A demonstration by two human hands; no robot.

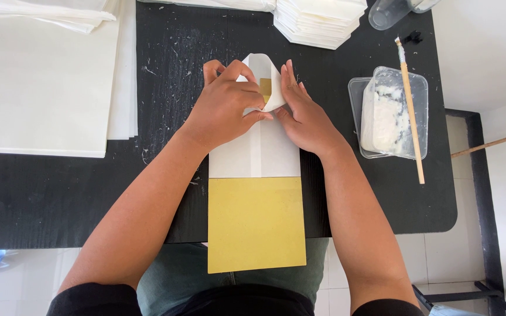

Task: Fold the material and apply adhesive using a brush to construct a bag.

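Note:
A white paper sleeve [259, 153] lies on the black table [60, 193], wrapped around a long yellow board [256, 225] that sticks out toward me over the table edge. My left hand [225, 106] and my right hand [304, 114] press on the far end of the paper, folding its corners inward into a pointed flap [265, 73]. A small patch of yellow shows between the folds. Both hands pinch the paper with thumbs and fingertips meeting at the middle.
A large stack of white paper sheets [42, 82] lies at the left. Folded white paper bags [318, 20] are piled at the back. A clear plastic tub of white paste [389, 114] with a wooden brush [411, 111] across it sits at the right, a clear cup [389, 11] behind it.

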